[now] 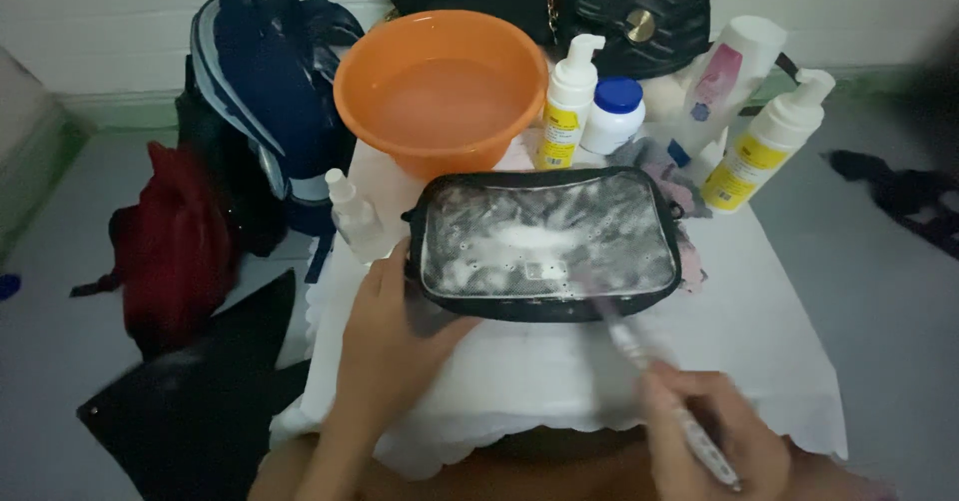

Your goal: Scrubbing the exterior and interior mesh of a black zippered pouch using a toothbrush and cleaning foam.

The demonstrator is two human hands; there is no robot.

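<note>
- The left hand (395, 326) lies flat on the near left corner of the pouch (547, 243), fingers spread over the black edge and pressing it down onto the white cloth (559, 371).
- The right hand (714, 431) is closed around the handle of a slim brush (649, 376), toothbrush-like, whose head touches the pouch's near right edge; the shot is blurred there, so the bristles can't be made out.
- The pouch is a clear-fronted one with black trim, lying flat in the middle of the cloth, its window smeared with white foam.
- To my eye the hold is good: the pinning hand sits well apart from the brush, so the pouch shouldn't slide. Short, light strokes along the trim would suit, with the pressing hand kept off the foamy window.
- Just behind the pouch stands an orange basin (440, 86) of water, close enough for a dip or rinse.
- Beside it are two foam pump bottles (567, 106) (764, 146), a white jar with a blue lid (612, 113), a tall white bottle (724, 76) and a small clear spray bottle (352, 211) at the left.
- A crumpled cloth (664, 176) lies behind the pouch's right end.
</note>
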